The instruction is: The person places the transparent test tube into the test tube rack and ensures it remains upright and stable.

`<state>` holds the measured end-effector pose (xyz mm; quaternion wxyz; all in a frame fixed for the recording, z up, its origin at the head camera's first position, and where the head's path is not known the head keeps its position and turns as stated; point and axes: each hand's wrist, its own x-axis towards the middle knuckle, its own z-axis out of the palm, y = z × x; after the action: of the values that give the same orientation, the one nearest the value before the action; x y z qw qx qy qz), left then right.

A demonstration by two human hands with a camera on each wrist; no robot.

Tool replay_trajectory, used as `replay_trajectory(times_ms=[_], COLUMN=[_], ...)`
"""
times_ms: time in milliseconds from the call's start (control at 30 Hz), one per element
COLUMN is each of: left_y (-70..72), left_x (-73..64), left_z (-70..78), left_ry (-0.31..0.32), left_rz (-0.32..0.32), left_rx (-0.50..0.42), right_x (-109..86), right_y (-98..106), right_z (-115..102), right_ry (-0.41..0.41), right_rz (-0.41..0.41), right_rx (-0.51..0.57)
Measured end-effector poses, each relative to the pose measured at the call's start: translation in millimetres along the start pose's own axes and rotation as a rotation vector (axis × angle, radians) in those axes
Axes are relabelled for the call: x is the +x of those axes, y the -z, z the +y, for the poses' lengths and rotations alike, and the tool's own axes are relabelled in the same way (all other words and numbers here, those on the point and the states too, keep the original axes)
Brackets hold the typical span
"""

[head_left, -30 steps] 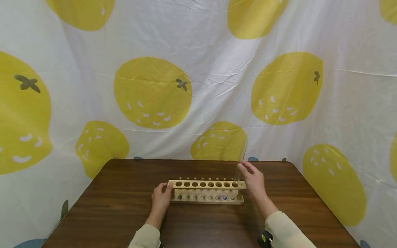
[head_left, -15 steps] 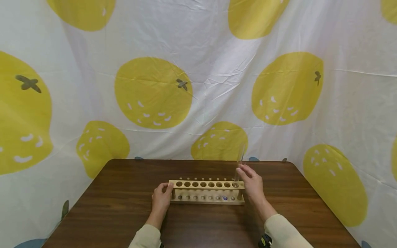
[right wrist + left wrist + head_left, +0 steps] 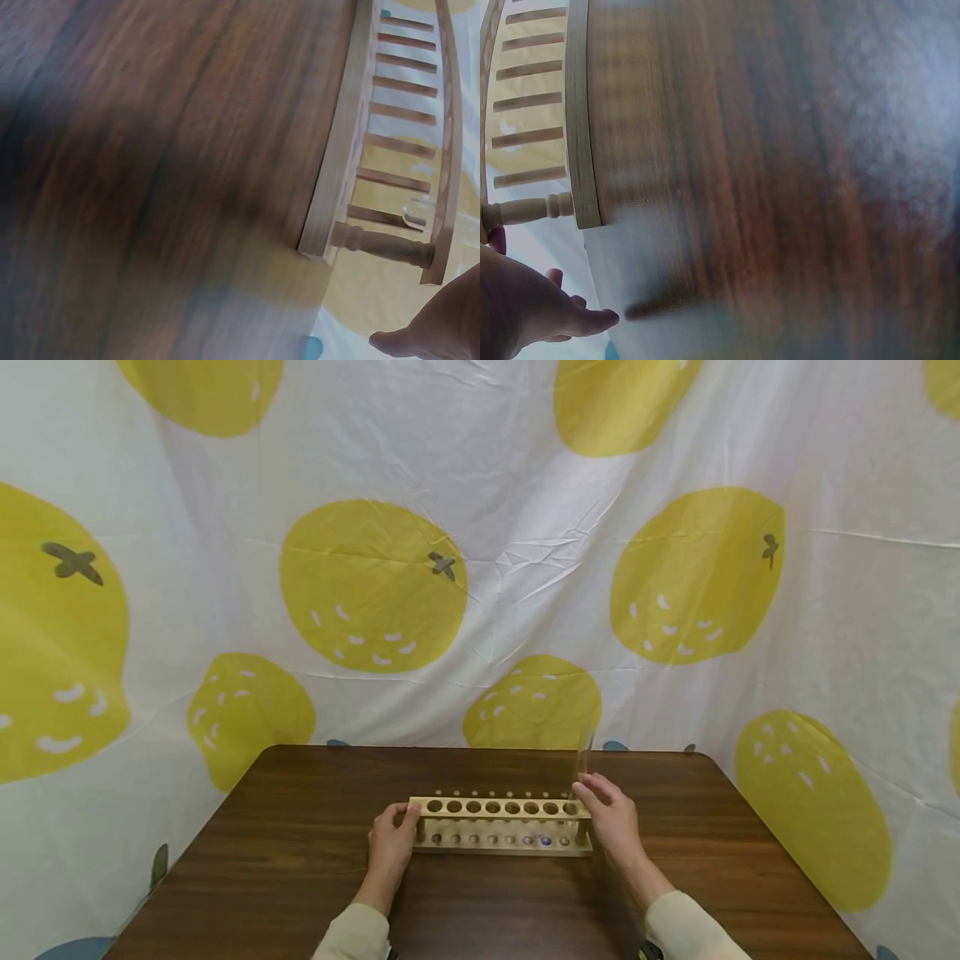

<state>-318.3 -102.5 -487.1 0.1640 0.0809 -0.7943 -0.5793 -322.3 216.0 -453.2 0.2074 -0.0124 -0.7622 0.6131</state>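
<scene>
A wooden test tube rack (image 3: pixel 501 851) stands on the table, with a row of round holes along its top rail and pegs along its back. My left hand (image 3: pixel 392 845) grips its left end, thumb on the top rail. Between thumb and fingers, my right hand (image 3: pixel 617 821) pinches a clear glass test tube (image 3: pixel 585 750), nearly upright at the rightmost hole. In the right wrist view, the rounded bottom of the test tube (image 3: pixel 415 214) shows below the top rail, well above the base. The left wrist view has the rack's base (image 3: pixel 581 127) and end post at the left edge.
The table (image 3: pixel 300 843) has a dark wood-grain top. A white cloth (image 3: pixel 517 527) printed with yellow fruit hangs behind it and at both sides. A small blue-purple spot (image 3: pixel 545 841) shows on the rack's base, second recess from the right.
The right hand has moved down with the test tube, and its lower end has sunk into the rightmost hole. The left hand and the rack have stayed in place.
</scene>
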Motion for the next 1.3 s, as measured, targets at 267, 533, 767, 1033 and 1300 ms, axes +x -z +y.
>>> replay_trajectory(times_ms=[267,533,767,1033,1300], left_y=[0.0,0.3,0.6,0.6,0.4], left_x=[0.0,-0.3,0.3,1.0,1.1], left_z=[0.2,0.3,0.0,-1.1,-1.5], left_ry=[0.002,-0.001,0.005,0.006,-0.004], left_rz=[-0.004,-0.007,-0.009,-0.01,-0.003], left_rx=[0.004,0.001,-0.004,-0.001,0.002], right_x=[-4.0,-6.8,-8.8,-9.2,-10.0], right_y=[4,7,7,6,6], right_z=[8,14,17,21,24], right_ry=[0.007,0.028,0.029,0.013,-0.007], right_rz=[-0.016,-0.041,-0.07,-0.091,-0.1], right_rx=[-0.047,-0.084,-0.128,-0.121,-0.128])
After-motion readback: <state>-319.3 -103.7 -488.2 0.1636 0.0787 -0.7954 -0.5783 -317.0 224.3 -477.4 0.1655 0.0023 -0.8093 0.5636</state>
